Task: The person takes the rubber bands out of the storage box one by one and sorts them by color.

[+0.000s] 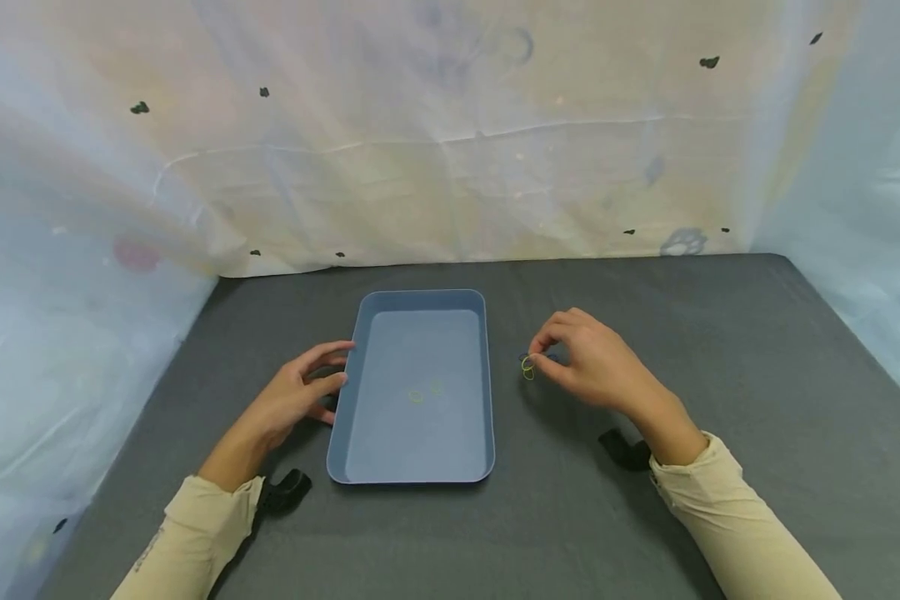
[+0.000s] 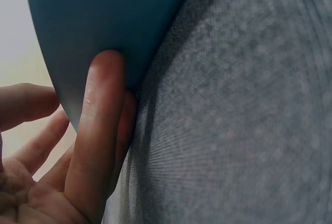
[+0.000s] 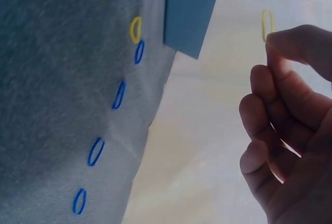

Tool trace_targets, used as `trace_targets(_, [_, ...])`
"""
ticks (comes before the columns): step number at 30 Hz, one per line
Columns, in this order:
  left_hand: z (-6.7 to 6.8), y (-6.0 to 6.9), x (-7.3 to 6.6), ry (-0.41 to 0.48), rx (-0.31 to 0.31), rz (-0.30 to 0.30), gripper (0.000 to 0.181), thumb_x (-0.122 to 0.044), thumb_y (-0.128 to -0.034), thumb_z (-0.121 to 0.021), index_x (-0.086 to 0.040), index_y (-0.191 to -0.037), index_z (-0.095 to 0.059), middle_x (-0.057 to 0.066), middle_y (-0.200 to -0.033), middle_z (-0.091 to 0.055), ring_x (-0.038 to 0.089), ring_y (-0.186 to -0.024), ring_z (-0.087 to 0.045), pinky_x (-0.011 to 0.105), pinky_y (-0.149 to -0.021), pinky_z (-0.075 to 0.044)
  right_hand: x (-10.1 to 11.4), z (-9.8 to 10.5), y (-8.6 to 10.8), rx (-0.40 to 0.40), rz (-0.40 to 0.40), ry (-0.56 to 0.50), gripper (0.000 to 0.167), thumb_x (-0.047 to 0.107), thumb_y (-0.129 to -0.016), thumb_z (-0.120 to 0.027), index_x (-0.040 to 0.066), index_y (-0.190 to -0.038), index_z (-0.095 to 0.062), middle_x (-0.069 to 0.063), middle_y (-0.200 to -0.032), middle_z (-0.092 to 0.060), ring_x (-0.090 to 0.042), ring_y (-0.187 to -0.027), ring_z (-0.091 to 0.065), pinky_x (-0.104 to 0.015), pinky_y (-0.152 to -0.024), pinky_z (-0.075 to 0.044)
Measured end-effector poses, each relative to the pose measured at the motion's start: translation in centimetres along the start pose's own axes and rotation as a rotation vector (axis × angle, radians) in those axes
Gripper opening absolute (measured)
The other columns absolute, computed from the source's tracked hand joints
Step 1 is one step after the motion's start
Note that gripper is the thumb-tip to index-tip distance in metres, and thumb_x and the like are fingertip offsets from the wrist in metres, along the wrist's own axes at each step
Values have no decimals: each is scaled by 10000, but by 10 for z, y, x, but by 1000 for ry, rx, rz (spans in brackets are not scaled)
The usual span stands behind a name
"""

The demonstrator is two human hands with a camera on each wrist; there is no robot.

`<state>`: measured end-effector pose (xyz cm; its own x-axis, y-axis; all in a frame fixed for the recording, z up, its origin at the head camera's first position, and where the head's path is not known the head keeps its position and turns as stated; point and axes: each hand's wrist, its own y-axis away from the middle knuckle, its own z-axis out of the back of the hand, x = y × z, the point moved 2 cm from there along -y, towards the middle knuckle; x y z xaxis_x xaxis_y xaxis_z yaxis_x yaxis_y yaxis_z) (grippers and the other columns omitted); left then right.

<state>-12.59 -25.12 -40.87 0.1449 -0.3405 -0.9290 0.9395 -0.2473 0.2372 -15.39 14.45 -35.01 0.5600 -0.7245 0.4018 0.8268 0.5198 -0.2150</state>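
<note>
1. In the head view, a shallow blue tray (image 1: 412, 450) lies flat on a grey cloth (image 1: 450, 542), just left of the frame's centre, its long sides running away from the wearer; that spot probably keeps it within easy reach of both hands

2. The left hand (image 1: 292, 396), left of centre, has its fingers parted and gently bent, tips against the tray's left edge; the left wrist view shows one finger laid against the outer wall, likely to keep the tray from sliding

3. The right hand (image 1: 596, 358), right of centre, makes a narrow pinch: thumb and forefinger hold a thin yellow loop (image 3: 263, 25), in the upper right of the right wrist view; so slight a thing seems to suit fingertips better than a full grip

4. In that same view, a second yellow loop (image 3: 132, 29) and four blue loops (image 3: 122, 95) lie on the cloth in a slanting row, from upper left of centre down to the lower left; the row probably makes them easy to tell apart

5. Two faint yellow loops (image 1: 416, 401) rest inside the tray, slightly apart, just below the frame's centre

6. A pale patterned sheet (image 1: 450, 183) fills the top of the frame, and cream sleeves (image 1: 735, 517) enter from both lower corners
</note>
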Motion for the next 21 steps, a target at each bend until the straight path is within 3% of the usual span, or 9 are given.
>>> trace_targets(21, [1, -1, 0, -1, 9, 1, 578, -239, -1013, -597, -160, -1533, -357, 234, -1511, -392, 361, -1161, -611, 419, -683, -619, -27, -7, 1, 95, -72, 77, 85, 184, -929, -681, 196, -868, -738, 29, -931, -667, -213, -946, -586, -402, -787, -484])
